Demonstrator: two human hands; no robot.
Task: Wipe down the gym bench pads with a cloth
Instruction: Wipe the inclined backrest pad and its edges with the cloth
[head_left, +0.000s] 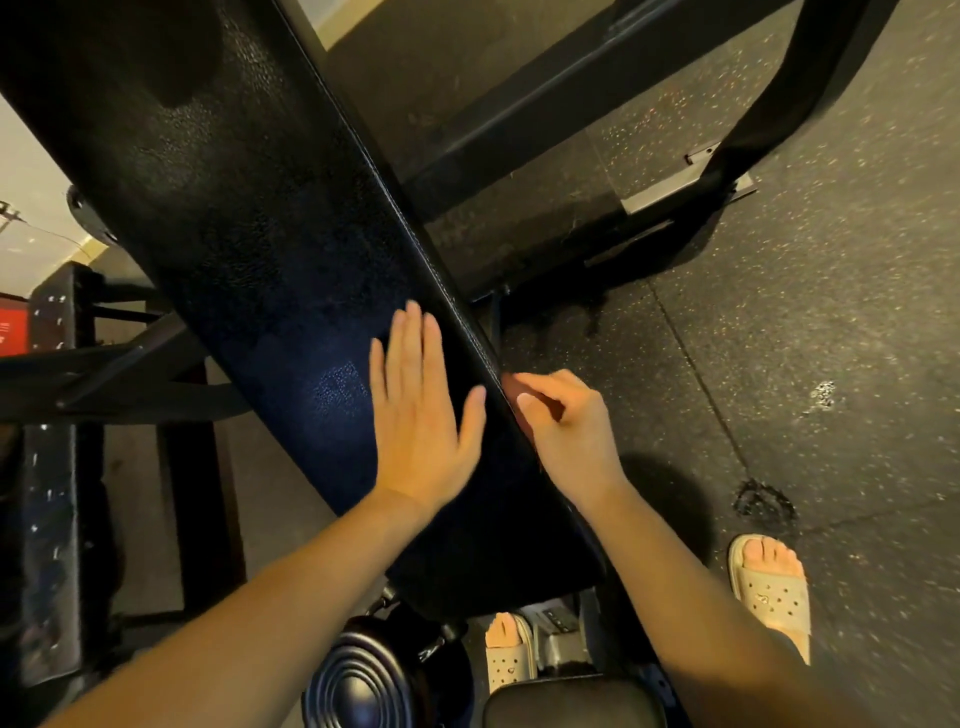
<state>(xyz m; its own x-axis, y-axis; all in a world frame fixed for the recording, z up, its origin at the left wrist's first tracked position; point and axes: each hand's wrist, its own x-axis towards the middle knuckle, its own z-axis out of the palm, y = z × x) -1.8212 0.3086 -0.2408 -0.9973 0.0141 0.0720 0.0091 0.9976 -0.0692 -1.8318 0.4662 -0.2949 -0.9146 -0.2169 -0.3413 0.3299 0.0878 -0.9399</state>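
— Two bare forearms (234, 613) come in nearest, from the bottom edge. What is the biggest thing past them?

— The long black bench pad (249, 234), running slantwise from the upper left down to the lower middle, its textured cover shiny in patches. Around it lies the dark speckled rubber floor (805, 338), with the bars of a black steel frame (519, 114) crossing behind the pad.

— And closer in, under the pad's lower end?

— A black seat pad (571, 701) at the bottom edge, and just left of it a round black weight plate (363, 680).

— The hands?

— The person's left hand (421, 415) lies flat on the bench pad near its right edge, fingers straight and close together. The right hand (561, 421) is at the pad's right side edge, fingers curled, pinching a small reddish-brown cloth (513, 385) against that edge. Most of the cloth is hidden by the fingers.

— Anything smaller?

— Beige sandals (774, 592) on both feet, one right of the pad and one below its end, and a wet patch (763, 501) on the floor near the right foot.
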